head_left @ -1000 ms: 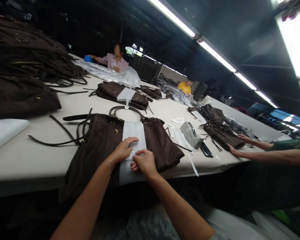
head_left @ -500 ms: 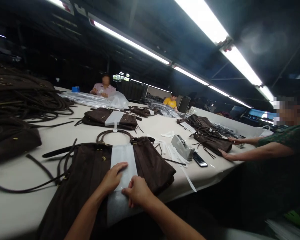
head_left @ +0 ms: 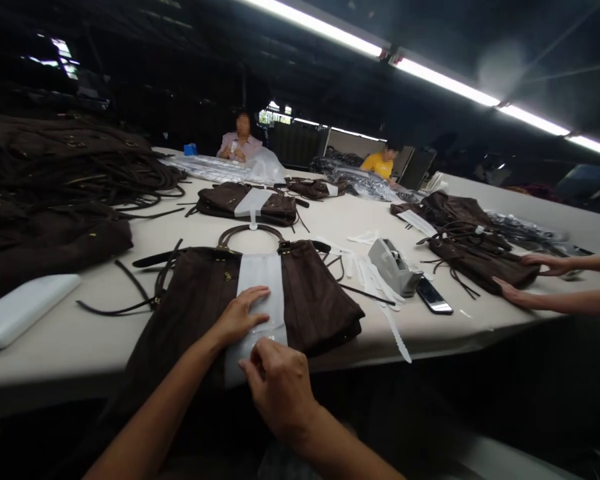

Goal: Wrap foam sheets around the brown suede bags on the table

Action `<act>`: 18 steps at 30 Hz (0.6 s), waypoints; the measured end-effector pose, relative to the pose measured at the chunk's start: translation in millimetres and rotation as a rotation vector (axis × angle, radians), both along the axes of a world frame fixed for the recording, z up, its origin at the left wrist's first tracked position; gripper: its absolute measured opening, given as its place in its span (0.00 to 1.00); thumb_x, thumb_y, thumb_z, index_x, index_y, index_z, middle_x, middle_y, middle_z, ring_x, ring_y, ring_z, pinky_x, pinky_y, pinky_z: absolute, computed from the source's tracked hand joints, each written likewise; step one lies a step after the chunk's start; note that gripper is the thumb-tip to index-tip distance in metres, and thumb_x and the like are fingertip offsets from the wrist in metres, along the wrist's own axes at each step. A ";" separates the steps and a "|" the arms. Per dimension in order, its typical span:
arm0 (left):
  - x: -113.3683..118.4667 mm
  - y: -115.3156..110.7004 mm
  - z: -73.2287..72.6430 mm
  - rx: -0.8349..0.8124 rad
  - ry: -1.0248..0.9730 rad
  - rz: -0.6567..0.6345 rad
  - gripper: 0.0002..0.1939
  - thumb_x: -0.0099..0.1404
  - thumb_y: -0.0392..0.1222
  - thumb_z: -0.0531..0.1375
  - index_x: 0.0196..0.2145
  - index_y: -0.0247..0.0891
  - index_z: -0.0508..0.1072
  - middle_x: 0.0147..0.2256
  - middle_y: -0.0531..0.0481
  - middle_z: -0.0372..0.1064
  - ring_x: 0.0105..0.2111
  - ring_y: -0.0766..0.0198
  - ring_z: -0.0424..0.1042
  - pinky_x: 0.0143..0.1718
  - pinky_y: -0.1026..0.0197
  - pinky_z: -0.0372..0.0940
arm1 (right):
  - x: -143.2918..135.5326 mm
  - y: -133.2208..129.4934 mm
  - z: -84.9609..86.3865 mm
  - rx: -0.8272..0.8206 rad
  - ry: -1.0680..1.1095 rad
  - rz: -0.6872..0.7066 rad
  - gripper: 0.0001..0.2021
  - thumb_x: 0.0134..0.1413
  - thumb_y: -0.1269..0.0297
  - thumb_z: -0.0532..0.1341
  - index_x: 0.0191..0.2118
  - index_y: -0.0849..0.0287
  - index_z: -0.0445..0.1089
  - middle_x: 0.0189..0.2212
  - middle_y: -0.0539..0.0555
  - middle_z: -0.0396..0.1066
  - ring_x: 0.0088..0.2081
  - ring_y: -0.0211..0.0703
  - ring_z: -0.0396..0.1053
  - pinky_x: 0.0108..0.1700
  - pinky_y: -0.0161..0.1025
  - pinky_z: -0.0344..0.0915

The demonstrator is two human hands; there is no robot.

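A dark brown handbag [head_left: 313,293] lies at the table's front edge, its round handles pointing away from me. A whitish translucent strip [head_left: 261,270] runs down over its middle. My left hand [head_left: 243,317] rests on this strip with fingers apart, holding nothing. Just to the right and nearer to me, my right hand [head_left: 283,383] is bent over the strip's lower part, thumb and fingers curled together. Whatever is between those fingertips is too small to make out.
Brown bags are piled at left [head_left: 65,153], near a white device [head_left: 30,310]. A wrapped bag [head_left: 220,203] lies beyond. Right are white strips [head_left: 365,277], a grey tape dispenser [head_left: 393,267], a phone [head_left: 434,295] and a co-worker's hands [head_left: 520,290] on another bag [head_left: 485,263].
The view has turned, showing more of the table's left side. My right hand has lifted off the strip's lower part and curled more; my left hand's fingers have spread.
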State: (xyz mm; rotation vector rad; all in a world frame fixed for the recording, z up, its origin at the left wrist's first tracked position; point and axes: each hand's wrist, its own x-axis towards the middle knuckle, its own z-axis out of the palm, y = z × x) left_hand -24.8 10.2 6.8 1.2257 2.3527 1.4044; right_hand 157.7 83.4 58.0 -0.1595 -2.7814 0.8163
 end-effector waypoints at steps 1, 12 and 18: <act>0.5 0.3 0.3 -0.007 0.008 -0.003 0.27 0.53 0.46 0.64 0.51 0.38 0.72 0.58 0.41 0.65 0.60 0.51 0.62 0.65 0.44 0.51 | 0.8 -0.3 -4.3 0.040 0.088 0.055 0.09 0.63 0.62 0.58 0.44 0.58 0.71 0.44 0.57 0.75 0.46 0.47 0.73 0.49 0.41 0.67; 11.5 2.4 5.8 -0.094 0.071 0.045 0.23 0.61 0.45 0.57 0.53 0.39 0.71 0.58 0.44 0.64 0.61 0.55 0.60 0.65 0.46 0.52 | 25.8 5.9 -78.5 0.251 0.381 0.256 0.27 0.62 0.71 0.57 0.64 0.75 0.56 0.64 0.70 0.54 0.66 0.57 0.50 0.65 0.52 0.57; 21.2 -4.9 16.5 -0.023 0.349 0.381 0.20 0.65 0.36 0.47 0.48 0.39 0.73 0.52 0.45 0.70 0.54 0.58 0.68 0.62 0.49 0.59 | 59.6 33.5 -134.5 -0.183 0.491 0.340 0.15 0.61 0.68 0.56 0.50 0.50 0.74 0.40 0.51 0.78 0.44 0.48 0.76 0.53 0.47 0.71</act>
